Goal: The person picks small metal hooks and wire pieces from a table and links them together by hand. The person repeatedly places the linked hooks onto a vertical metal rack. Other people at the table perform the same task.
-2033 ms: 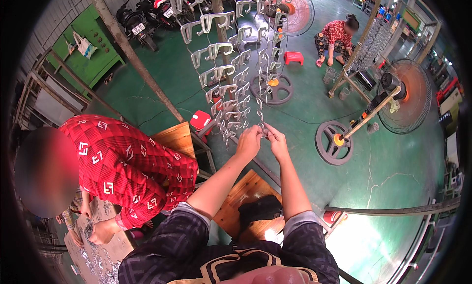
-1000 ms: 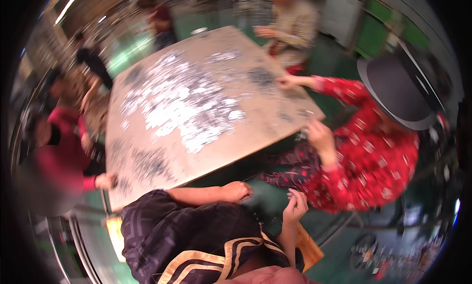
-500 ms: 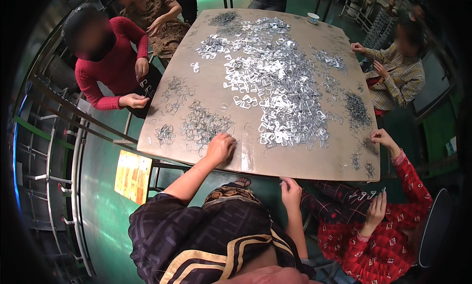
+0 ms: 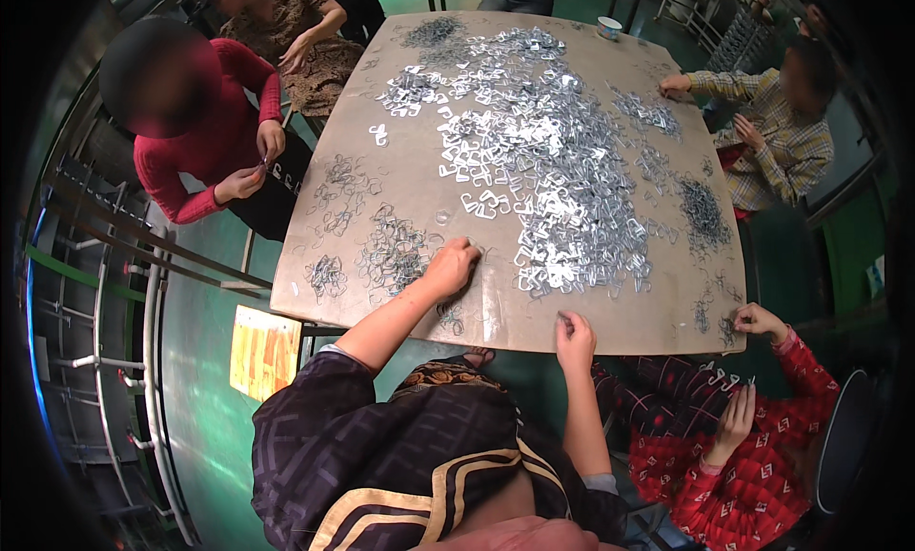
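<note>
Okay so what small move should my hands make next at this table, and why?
Perhaps reach the right hand forward to the silver clips: it is at the near edge of the table, their pile lies ahead, and the left hand is beside the wire pieces.

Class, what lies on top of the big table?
On the table: a heap of silvery metal pieces, darker piles of thin wire pieces and a tub. Pieces deep in the heap are covered.
</note>
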A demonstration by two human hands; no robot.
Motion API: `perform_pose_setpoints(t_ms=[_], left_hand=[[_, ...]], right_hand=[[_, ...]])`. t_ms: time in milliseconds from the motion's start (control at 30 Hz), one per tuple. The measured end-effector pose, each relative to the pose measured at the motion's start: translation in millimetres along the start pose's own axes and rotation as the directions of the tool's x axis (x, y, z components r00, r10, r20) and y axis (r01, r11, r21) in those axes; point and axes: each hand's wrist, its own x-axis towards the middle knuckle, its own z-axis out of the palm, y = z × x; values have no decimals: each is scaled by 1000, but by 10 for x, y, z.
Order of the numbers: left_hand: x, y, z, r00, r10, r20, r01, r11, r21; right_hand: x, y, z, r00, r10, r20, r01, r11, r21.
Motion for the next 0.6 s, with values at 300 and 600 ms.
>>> perform_pose_setpoints(t_ms=[300, 600], left_hand=[[65, -15, -267, 995, -101, -15, 97, 980, -173], [557, 301, 221, 989, 47, -140, -40, 998, 48]], right_hand=[[165, 7, 116, 996, 66, -55, -69, 996, -58], [438, -28, 468, 995, 2, -97, -18, 986, -166]])
